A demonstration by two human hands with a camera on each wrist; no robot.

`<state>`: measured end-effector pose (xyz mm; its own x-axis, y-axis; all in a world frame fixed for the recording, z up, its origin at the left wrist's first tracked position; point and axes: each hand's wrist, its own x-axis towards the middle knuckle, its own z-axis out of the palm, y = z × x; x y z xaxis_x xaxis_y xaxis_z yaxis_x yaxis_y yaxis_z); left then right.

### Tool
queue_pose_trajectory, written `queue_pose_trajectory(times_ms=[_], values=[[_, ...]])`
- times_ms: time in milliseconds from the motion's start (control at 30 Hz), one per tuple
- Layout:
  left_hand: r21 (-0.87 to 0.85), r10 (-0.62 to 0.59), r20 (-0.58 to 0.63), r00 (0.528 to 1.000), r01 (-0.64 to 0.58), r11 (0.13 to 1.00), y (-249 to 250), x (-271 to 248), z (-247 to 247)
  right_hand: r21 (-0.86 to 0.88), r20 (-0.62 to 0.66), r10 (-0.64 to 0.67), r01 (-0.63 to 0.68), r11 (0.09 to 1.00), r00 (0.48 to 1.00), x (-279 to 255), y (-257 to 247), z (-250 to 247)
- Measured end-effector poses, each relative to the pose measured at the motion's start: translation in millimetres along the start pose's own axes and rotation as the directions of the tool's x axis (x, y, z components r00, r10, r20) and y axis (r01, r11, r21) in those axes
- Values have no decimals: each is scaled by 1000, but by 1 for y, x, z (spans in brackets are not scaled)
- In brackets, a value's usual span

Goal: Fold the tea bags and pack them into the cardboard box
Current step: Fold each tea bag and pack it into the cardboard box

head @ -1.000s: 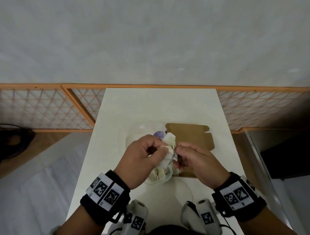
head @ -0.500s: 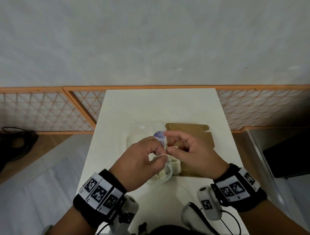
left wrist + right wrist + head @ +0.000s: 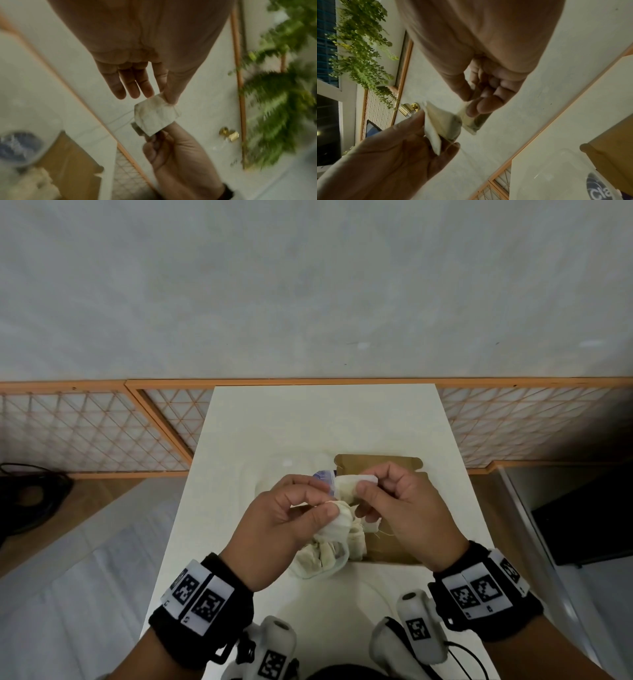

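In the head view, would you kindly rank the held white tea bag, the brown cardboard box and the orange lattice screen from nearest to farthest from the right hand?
1. White tea bag, pinched in the right hand.
2. Brown cardboard box, under the hand.
3. Orange lattice screen, far behind the table.

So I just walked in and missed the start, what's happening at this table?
A person is folding a tea bag in mid-air, above the table. The left hand pinches one end and the right hand pinches the other. Below them, more tea bags lie in a clear plastic container, beside the flat brown cardboard box. The held bag isn't packed yet.
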<state>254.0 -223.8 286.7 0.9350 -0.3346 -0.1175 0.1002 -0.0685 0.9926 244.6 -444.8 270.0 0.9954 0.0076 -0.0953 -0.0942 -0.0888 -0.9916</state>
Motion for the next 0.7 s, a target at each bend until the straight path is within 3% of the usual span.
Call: queue_pose_trajectory(times_ms=[167,367,700], values=[[-149,4,46,999,3,989,-6,6,11,8,21,3,-3,1000,1000,-8,-7,6],[-267,-47,-25,999,39,963,-6,6,22,81,59,20,-25,996,998,-18,-12,10],[-235,7,-70,998,-23,972,-13,6,20,82,127,19,-30,996,992,-24,-13,13]])
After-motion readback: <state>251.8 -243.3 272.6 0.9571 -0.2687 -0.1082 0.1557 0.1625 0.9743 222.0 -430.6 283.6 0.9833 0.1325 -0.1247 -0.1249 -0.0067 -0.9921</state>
